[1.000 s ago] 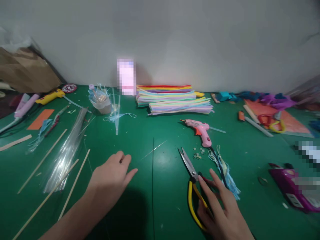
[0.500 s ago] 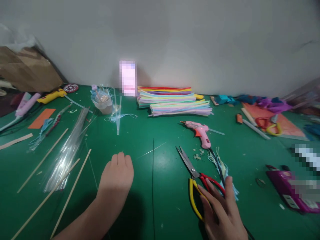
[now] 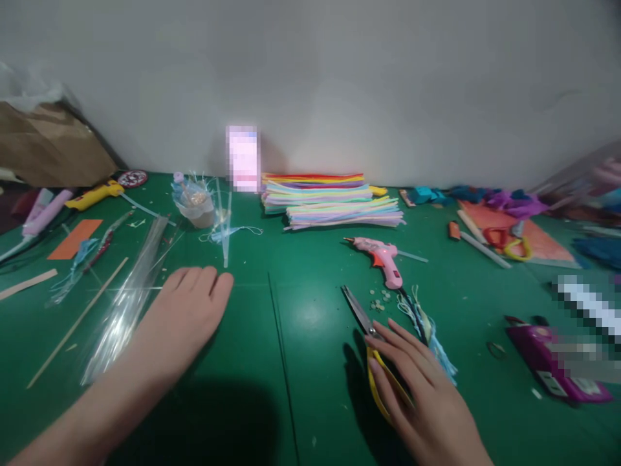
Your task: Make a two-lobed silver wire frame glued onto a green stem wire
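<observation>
My left hand (image 3: 196, 301) is closed, knuckles up, over the left middle of the table. A thin clear strand (image 3: 130, 287) runs out from both sides of its fist; the fingertips are hidden. My right hand (image 3: 417, 375) is wrapped on the handles of a pair of scissors (image 3: 358, 310) with yellow and red grips. Their blades point away to the upper left and are nearly together. Just beyond are small clear discs (image 3: 380, 301) and a pink hot glue gun (image 3: 381, 255). A pale blue tassel (image 3: 436, 353) lies beside my right hand.
Bundles of coloured pipe cleaners (image 3: 334, 210) lie by the wall. Left are clear plastic strips (image 3: 123, 310), a wooden stick (image 3: 82, 317), a cup (image 3: 196, 210) and a yellow glue gun (image 3: 94, 195). Right are other scissors (image 3: 518, 249) and a purple box (image 3: 553, 362).
My left hand has moved left and away from me, with the strand. My right hand has closed further over the scissors, and the blades have come together. My left forearm now covers two wooden sticks.
</observation>
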Motion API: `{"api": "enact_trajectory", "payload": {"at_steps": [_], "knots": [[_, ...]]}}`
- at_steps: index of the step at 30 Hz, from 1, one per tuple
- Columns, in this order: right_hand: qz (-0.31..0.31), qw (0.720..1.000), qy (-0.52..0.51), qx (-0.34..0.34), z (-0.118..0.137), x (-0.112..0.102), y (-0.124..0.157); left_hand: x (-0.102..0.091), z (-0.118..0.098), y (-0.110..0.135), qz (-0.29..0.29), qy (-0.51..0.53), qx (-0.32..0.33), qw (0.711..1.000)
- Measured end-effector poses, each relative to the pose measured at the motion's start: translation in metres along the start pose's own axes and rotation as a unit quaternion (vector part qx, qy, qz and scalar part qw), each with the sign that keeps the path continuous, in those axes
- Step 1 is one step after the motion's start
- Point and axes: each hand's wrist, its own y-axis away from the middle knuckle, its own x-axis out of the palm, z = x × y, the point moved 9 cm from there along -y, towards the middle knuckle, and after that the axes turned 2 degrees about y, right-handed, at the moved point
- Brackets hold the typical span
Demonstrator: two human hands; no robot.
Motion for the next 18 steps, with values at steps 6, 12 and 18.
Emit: {"api": "enact_trajectory", "payload": {"at_steps": [6,12,18], "knots": [[0.07,0.968,-0.233,0.067,0.04,0.025,-0.079,-0.013,0.018,-0.034,-0.051,0.067,0.015,0.996],[0.178,0.73,-0.607,0.258,0.062,0.086,-0.102,-0.002,0.011,-0.028,-0.061,0.11,-0.003,0.992],[0.098,0.694,-0.663,0.263,0.06,0.087,-0.132,0.009,-0.016,-0.014,-0.023,0.153,0.006,0.988]]}}
